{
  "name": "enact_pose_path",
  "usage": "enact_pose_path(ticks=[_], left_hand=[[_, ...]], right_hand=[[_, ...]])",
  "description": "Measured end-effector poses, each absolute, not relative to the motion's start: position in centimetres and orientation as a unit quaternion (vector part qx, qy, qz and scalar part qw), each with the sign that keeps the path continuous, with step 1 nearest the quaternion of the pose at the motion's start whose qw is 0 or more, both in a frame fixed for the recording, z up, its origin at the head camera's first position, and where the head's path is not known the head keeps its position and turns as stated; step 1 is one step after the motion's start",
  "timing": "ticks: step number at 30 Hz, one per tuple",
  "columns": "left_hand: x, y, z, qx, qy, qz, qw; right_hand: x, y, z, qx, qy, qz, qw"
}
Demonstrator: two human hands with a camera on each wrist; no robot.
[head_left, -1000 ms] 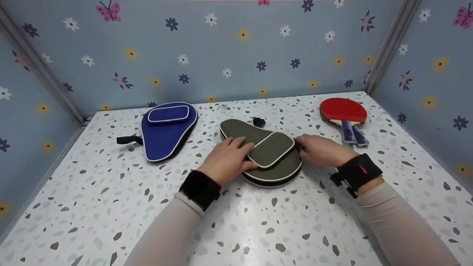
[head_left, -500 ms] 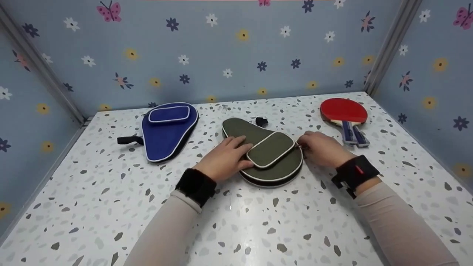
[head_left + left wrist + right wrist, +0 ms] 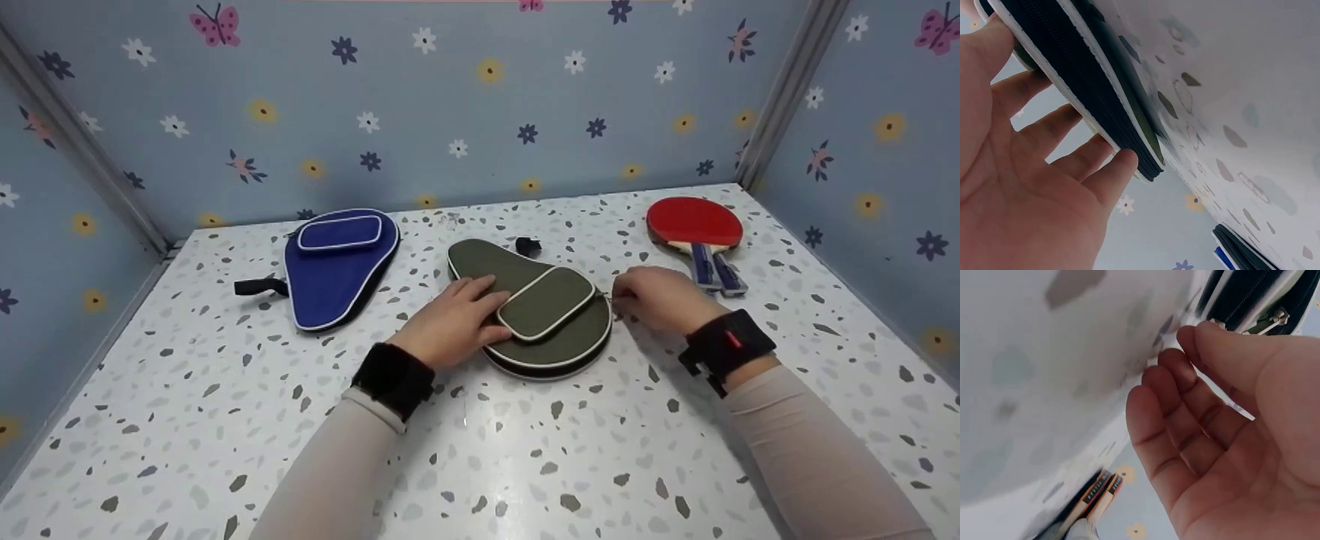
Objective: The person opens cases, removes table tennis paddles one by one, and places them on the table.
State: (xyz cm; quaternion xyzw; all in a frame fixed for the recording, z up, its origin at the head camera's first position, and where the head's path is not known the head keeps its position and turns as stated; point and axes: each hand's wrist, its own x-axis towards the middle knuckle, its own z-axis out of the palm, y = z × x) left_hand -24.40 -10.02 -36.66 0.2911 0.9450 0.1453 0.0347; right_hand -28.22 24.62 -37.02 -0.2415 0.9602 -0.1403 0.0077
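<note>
An olive green table tennis bat case [image 3: 480,262] with white piping and a raised pocket [image 3: 546,304] lies flat in the middle of the table. My left hand [image 3: 457,319] rests on its near left side, fingers spread over the top and thumb beside the pocket. In the left wrist view, the dark zipped side [image 3: 1081,70] runs past the fingertips. My right hand [image 3: 664,300] is at the case's right edge, thumb and forefinger pinching at a zipper slider [image 3: 1217,323]; the pull is hidden between them. Another zipper pull [image 3: 1279,318] hangs beside it.
A blue bat case [image 3: 330,281] with a black strap [image 3: 259,286] lies at the left. Two bats, the upper one a red bat [image 3: 694,221], overlap at the back right behind my right hand. Flowered panels [image 3: 420,97] wall the table at the back and sides.
My right hand has shifted slightly right, from over the green case's edge to just beside it. The left hand and the case have hardly moved.
</note>
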Motion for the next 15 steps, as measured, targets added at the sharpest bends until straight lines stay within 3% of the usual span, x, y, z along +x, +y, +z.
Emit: enact_pose_path(ticks=[15], left_hand=[[-24.45,-10.04,-36.77,0.299,0.944,0.135,0.027]], right_hand=[[-28.06,24.18,-36.97,-0.243,0.961,-0.130,-0.008]])
